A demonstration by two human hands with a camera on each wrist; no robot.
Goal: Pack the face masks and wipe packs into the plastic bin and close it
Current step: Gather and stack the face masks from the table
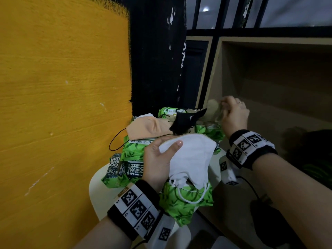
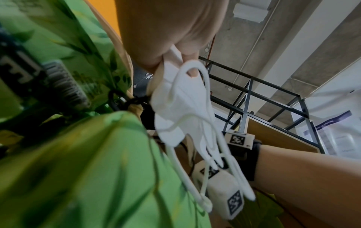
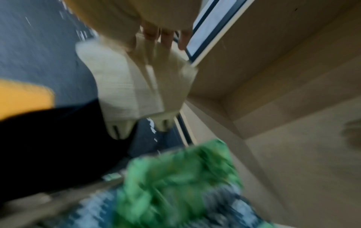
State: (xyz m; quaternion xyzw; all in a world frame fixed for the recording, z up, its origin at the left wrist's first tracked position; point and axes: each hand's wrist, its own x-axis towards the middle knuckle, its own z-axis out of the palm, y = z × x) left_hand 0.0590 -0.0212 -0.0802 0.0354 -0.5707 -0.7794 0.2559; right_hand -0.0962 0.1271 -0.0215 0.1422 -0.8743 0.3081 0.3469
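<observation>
Several green leaf-print wipe packs (image 1: 133, 155) lie piled on a white seat (image 1: 95, 182). On them rest a peach mask (image 1: 149, 128) and a black mask (image 1: 185, 121). My left hand (image 1: 159, 160) grips a white mask (image 1: 192, 157), thumb on top; its ear loops (image 2: 197, 182) hang down in the left wrist view. My right hand (image 1: 231, 114) pinches a beige mask (image 1: 213, 108) and holds it up at the far right of the pile; the blurred right wrist view shows the beige mask (image 3: 140, 89) hanging from the fingers (image 3: 166, 37). No plastic bin shows in any view.
An orange wall (image 1: 62, 105) stands close on the left, a black painted strip (image 1: 156, 60) behind the pile. A wooden shelf compartment (image 1: 278, 83) opens to the right. A dark object with green print (image 1: 312, 159) lies on the shelf at far right.
</observation>
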